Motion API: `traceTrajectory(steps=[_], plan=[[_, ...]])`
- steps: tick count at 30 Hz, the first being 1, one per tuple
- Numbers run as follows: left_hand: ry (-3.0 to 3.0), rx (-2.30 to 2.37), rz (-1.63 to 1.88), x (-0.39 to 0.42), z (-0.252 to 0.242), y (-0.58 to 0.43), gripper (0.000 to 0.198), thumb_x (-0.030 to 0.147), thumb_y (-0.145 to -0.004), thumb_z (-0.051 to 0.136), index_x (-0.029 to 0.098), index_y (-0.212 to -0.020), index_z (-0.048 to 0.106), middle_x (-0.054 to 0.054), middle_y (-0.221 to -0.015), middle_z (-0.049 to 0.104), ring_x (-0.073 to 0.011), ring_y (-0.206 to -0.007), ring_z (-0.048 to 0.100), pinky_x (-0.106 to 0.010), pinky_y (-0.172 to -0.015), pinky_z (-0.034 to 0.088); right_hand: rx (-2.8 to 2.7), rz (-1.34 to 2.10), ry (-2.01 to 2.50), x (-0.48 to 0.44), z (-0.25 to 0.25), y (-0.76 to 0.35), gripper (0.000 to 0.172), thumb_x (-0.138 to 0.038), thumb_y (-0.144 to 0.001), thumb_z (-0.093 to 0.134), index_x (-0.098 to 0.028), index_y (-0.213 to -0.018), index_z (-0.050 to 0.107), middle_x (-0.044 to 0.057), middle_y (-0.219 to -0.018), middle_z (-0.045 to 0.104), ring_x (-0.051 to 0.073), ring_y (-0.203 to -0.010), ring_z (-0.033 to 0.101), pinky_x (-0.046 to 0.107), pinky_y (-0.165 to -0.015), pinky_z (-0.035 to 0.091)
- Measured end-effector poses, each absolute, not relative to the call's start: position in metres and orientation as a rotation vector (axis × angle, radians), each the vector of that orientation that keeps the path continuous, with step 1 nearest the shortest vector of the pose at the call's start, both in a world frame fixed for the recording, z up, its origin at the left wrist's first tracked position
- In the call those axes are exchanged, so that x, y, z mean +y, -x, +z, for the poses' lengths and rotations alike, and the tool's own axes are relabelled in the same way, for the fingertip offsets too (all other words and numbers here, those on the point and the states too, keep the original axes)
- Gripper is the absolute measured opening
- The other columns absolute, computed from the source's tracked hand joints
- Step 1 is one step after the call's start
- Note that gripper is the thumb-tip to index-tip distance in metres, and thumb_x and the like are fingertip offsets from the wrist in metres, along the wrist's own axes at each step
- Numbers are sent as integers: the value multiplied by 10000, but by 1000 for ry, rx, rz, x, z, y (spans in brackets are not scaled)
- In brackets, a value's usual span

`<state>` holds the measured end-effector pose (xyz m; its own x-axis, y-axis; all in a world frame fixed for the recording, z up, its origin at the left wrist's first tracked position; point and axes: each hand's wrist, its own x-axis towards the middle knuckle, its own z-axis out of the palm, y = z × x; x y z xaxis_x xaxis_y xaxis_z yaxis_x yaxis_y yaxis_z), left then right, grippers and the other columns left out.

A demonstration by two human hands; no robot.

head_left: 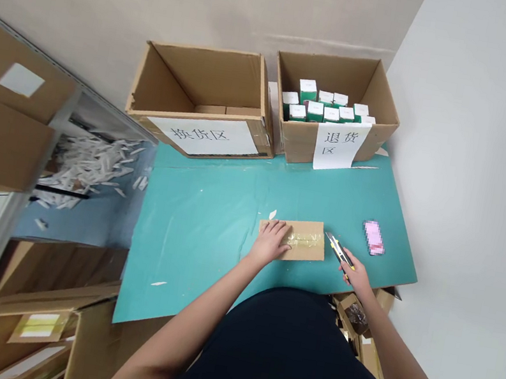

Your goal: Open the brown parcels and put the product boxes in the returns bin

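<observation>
A knife [338, 252] is wrapped by the fingers of the right grip [352, 270], its tip just beside the small box [307, 255]. The box's left end is pressed to the desk [199, 219] by the spread left grip [270, 242]. Tape [305, 240] is seen on top; no cut can be made out, so opening seems undone. More room is offered leftward; the far edge is bounded by two cartons.

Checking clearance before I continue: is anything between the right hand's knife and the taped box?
Nothing visible: the knife in the right hand has its tip beside the taped box. The left hand lies on the box's left part.
</observation>
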<state>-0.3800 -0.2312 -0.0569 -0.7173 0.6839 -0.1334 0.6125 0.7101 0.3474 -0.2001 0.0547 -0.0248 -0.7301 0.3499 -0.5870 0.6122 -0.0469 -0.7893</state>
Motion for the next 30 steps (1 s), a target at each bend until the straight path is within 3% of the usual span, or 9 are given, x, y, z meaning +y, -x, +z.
traceTrajectory(steps=[3,8,16,22,30], plan=[[-949,2630,291,-225,-55,388,803,476,-833,710,268,-1538,386,-123,-1607,392,-373,-1518,262,-578,-1232,190,1998,-1872,-1036,55,-24,200,805,-492,-759,670,-192,-1487,500,-27,-716,649,70,-399,442,192,-346,337],[-908,2598,243,-220,-51,393,840,470,-823,719,265,-1554,358,-123,-1613,384,-365,-1519,264,-565,-1239,154,1985,-1858,-998,55,-21,201,795,-488,-753,667,-200,-1478,514,-31,-718,641,71,-411,450,192,-351,339],[-1038,2604,233,-214,-47,401,673,422,-893,651,247,-1501,424,-132,-1540,480,-356,-1423,406,-551,-1173,276,1996,-1850,-1019,56,-21,197,825,-539,-759,666,-206,-1493,494,-28,-733,641,68,-411,444,196,-356,334],[-1044,2548,114,-203,-45,413,721,450,-818,741,203,-1444,482,-166,-1307,640,-369,-1192,584,-503,-1014,430,2003,-1837,-1012,57,-24,194,824,-559,-769,666,-221,-1499,485,-24,-738,643,71,-419,450,193,-356,328],[-1297,2596,198,-218,-58,401,614,436,-961,533,143,-1493,444,-192,-1494,522,-347,-1372,483,-515,-1147,341,2017,-1856,-1020,59,-25,191,792,-521,-791,661,-207,-1497,488,-23,-738,641,74,-426,463,195,-359,342]])
